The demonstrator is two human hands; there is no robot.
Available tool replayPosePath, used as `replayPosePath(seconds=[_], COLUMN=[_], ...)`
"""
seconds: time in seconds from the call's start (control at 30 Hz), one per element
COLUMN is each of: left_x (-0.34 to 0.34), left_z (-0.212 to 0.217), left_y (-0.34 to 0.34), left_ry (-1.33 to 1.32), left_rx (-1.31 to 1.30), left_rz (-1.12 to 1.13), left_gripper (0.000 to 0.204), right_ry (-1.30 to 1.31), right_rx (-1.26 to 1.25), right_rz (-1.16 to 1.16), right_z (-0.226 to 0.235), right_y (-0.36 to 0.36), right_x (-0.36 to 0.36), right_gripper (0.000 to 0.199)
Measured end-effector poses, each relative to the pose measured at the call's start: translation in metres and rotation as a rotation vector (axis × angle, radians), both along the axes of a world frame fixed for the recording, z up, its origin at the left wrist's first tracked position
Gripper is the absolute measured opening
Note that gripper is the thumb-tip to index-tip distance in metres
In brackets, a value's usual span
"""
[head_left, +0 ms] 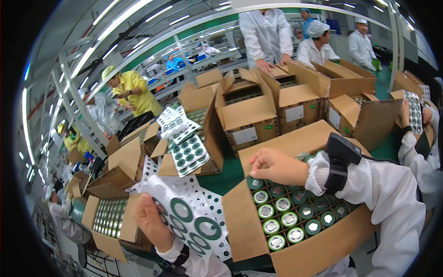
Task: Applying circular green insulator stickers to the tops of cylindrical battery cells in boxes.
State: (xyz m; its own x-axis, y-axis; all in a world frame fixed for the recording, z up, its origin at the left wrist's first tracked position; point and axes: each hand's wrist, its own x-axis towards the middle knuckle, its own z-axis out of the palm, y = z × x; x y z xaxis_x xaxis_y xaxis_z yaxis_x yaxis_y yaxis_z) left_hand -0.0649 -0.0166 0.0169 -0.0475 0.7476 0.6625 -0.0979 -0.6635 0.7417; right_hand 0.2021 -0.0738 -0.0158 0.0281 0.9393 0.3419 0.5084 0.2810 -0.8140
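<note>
Many green-rimmed cylindrical metal cells (289, 219) are seemingly getting ringed — left hand (152, 221) gripping a white sheet of green rings (188, 220), right hand (279, 166) pinching closed; next placement is needing centring.

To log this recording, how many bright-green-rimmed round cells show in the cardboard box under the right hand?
7: four round cells in the leftmost column, three in the next; the right hand may hide others.

Room opens above the near cells (289, 219), between cardboard flaps (243, 222).
</note>
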Motion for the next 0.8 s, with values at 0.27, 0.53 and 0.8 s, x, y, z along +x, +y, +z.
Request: replayPosePath(seconds=[0.27, 0.53, 0.8], left_x=[0.002, 0.006, 0.018], left_z=[0.004, 0.003, 0.0], left_y=[-0.006, -0.005, 0.001], left_ry=[-0.005, 0.103, 0.176], left_rx=[0.003, -0.037, 0.055], left_rz=[-0.007, -0.043, 0.054], left_gripper=[0.038, 0.032, 0.04], right_ry=[0.086, -0.076, -0.151], right_rx=[-0.202, -0.044, 0.028], right_rz=[0.012, -0.004, -0.013], right_z=[-0.002, -0.014, -0.02], right_y=[-0.018, -0.018, -0.019], right_x=[0.001, 0.003, -0.001], right_gripper=[0.019, 0.017, 0.014])
